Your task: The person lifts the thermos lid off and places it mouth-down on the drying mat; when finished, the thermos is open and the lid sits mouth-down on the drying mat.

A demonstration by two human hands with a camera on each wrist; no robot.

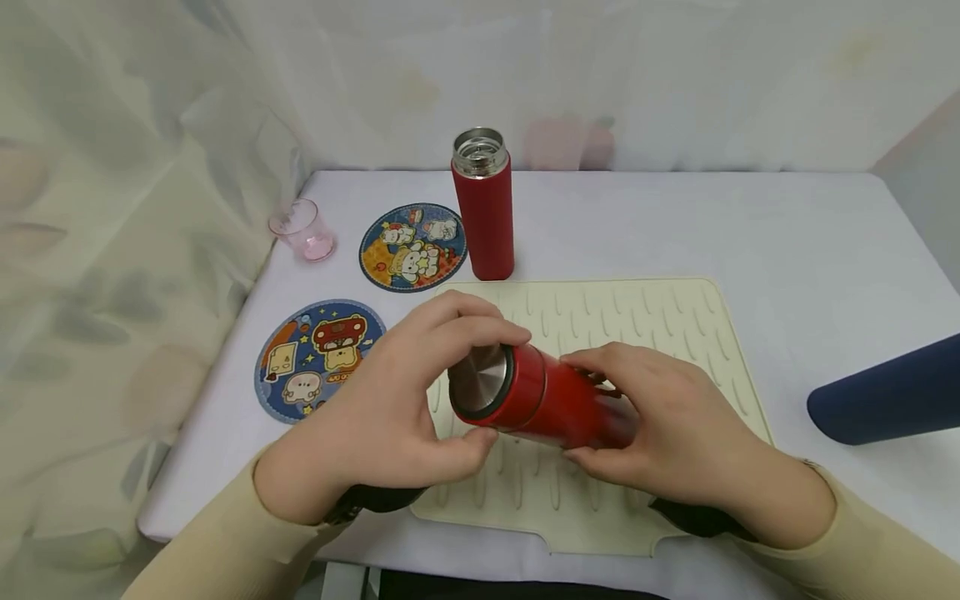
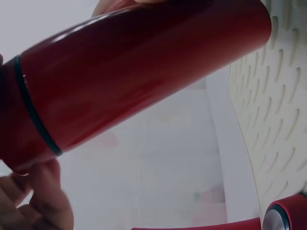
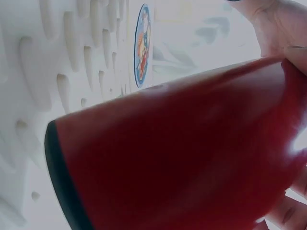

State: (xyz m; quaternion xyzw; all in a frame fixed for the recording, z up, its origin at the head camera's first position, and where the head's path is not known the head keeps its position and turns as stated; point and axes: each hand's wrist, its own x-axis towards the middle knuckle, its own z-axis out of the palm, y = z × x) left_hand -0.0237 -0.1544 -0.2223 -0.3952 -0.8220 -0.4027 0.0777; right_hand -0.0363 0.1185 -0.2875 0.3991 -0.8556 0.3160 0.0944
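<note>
A red thermos flask [image 1: 573, 400] is tilted above the cream ribbed mat [image 1: 652, 312], its capped end facing left. My right hand [image 1: 682, 421] grips the body near the base, thumb below and fingers over the far side. My left hand [image 1: 397, 396] holds the cap [image 1: 483, 379] between thumb and fingers; the cap has a brushed-metal top with a dark ring. In the left wrist view, fingers [image 2: 45, 191] meet the cap just beyond a dark seam. Another small red piece with a metal top [image 2: 283, 215] lies on the mat there, hidden in the head view.
A second red flask [image 1: 487, 221] stands uncapped behind the mat. Two round cartoon coasters [image 1: 412, 247] lie to the left, and a pink clear cup [image 1: 303, 231] is at the table's left edge. A dark blue flask [image 1: 885, 392] is at the right.
</note>
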